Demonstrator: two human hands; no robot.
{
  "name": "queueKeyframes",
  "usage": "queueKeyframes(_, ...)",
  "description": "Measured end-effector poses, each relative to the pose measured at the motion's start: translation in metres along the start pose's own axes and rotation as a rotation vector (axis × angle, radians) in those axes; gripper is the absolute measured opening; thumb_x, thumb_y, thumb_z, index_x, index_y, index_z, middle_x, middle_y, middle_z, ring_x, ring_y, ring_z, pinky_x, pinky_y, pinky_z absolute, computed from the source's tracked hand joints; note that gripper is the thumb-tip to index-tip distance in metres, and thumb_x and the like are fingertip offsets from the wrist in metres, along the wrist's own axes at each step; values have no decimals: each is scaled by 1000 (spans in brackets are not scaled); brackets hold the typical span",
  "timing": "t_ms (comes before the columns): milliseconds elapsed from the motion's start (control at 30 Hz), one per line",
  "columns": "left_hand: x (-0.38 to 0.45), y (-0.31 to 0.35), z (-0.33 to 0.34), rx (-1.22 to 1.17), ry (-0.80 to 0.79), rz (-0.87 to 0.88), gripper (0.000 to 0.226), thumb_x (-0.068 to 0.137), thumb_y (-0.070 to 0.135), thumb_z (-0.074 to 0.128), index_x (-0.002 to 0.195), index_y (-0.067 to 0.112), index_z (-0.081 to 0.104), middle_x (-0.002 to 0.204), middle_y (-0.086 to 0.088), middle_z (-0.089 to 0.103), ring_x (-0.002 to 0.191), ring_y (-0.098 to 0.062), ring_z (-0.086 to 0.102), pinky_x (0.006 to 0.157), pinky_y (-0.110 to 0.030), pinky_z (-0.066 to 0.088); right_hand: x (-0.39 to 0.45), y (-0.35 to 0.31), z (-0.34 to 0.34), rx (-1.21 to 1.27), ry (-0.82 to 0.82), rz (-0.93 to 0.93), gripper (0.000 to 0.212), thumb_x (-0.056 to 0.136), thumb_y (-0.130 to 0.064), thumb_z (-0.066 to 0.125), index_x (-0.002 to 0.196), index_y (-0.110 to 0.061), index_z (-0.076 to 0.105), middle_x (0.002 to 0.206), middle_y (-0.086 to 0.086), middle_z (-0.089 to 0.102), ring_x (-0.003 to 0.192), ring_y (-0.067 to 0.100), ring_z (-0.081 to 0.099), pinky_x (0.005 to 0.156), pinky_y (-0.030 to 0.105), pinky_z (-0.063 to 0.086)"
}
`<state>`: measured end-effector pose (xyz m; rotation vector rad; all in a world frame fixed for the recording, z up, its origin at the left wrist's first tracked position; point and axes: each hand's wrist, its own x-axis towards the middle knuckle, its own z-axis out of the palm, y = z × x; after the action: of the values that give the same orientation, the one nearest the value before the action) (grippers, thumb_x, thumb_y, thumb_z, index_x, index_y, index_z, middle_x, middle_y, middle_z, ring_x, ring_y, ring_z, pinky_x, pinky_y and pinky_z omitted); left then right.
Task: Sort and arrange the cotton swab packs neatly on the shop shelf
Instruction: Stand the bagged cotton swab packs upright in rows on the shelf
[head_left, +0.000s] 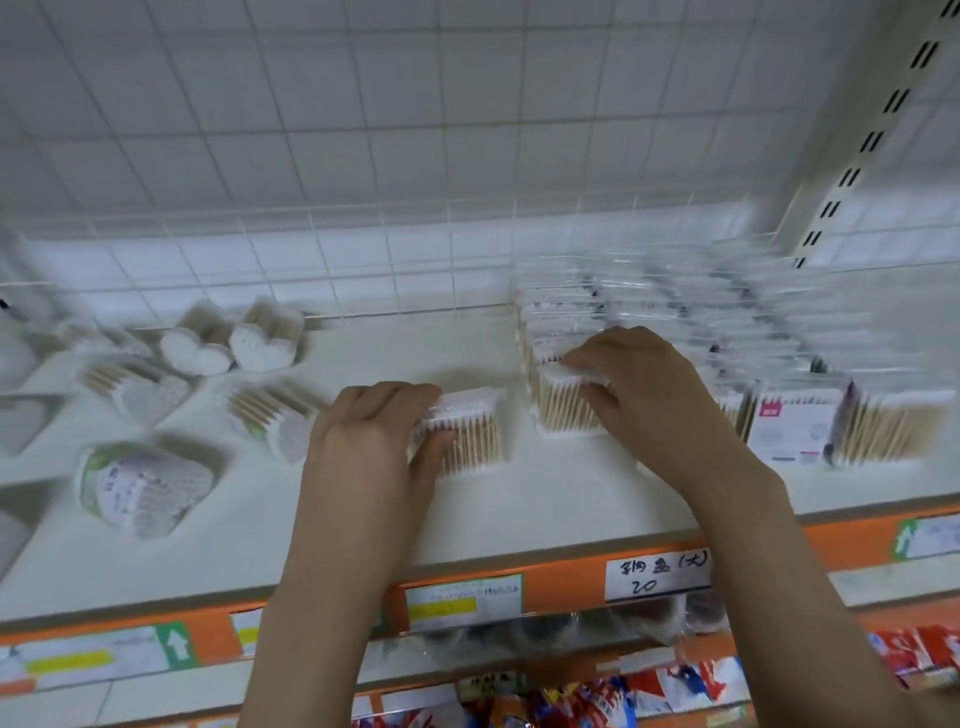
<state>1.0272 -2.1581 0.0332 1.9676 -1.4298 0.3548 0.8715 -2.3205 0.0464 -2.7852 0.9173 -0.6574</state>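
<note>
Your left hand (371, 431) grips a loose pack (467, 431) standing alone on the shelf (545, 509) — swab sticks upright, broad face toward you. The row (675, 353) it belongs to lies just to its right, a small gap between. Your right hand (631, 379) is nearer — it clasps the row's front pack (563, 400), steadying it, though blur softens the fingers. Slide the loose one right, I'd say.

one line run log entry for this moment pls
left hand grip: rectangular swab pack | right hand grip: front pack of stacked row | heart-shaped packs loose at left | frame blurred
</note>
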Motion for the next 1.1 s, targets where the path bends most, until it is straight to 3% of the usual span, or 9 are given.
queueKeyframes(133,-1,15,9,-31,-22,7,29,67,2,79,93,6,69,91,-7,65,76,-30,61,67,-43,53,2,6,1,12,-17,-24,37,82,2,59,118,-7,62,111,10,60,107,28,50,93,32,36)
queueKeyframes(267,3,36,22,-47,-58,25,25,67,2,78,90,5,70,88,-9,61,71,-28,60,64,-43,53,-2,14,-10,14,-18,-1,47,89,-16,58,134,-12,47,125,5,53,119,22,41,99,26,28)
queueKeyframes(600,20,70,54,-47,-147,62,26,73,7,74,99,5,70,90,-11,61,80,-31,60,75,-44,51,-38,36,-38,30,64,58,28,89,-14,58,116,-7,62,110,7,63,107,26,54,93,32,39)
queueKeyframes(867,30,76,70,5,-131,77,26,77,13,71,103,10,69,95,-9,64,87,-33,56,74,-40,43,-49,37,-34,52,62,87,29,90,-14,58,117,-8,61,112,7,62,109,24,52,94,25,33)
queueKeyframes(1000,30,75,69,-13,-122,59,49,77,17,72,123,13,57,115,-10,57,101,-32,55,83,-40,41,-45,28,-33,72,78,64,26,89,-12,59,114,-8,63,109,6,64,106,23,54,92,25,34)
queueKeyframes(1100,28,71,60,12,-104,75,56,76,20,73,127,12,53,120,-12,55,104,-32,55,83,-41,42,-35,18,-30,88,81,46,26,89,-13,59,113,-6,63,109,7,64,106,24,54,92,26,35)
